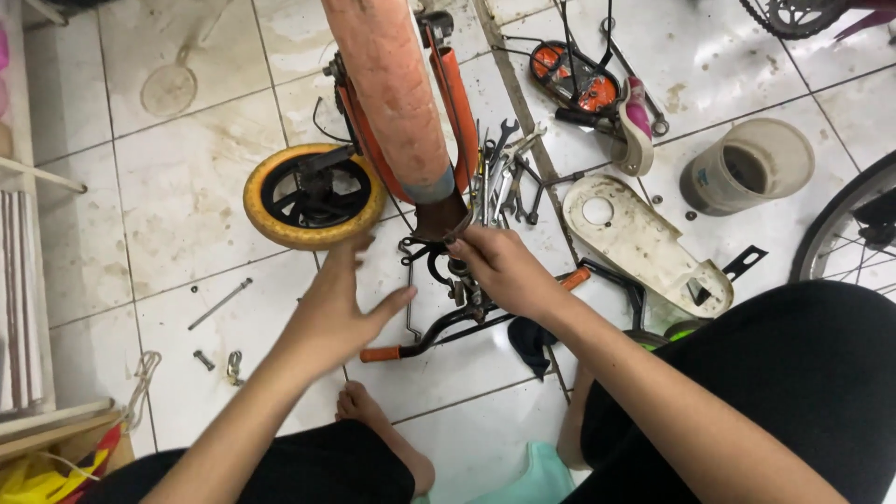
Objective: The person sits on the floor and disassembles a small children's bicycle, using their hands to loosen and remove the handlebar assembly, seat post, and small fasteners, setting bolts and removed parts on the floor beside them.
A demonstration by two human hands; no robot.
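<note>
Orange bike frame | right hand seemingly gripping stem bolt | left hand open, empty

Tiled floor was stained and wet-looking. Loose rod and a couple of small bolts lay at left, well apart from the rest. White chain guard lay flat at right, w/ a pale bucket on its side beyond it. Orange-and-black part and a white-pink sandal sat near top. Spoked wheel cut off at right edge. Pile of spanners lay in the middle, beside the guard.
</note>
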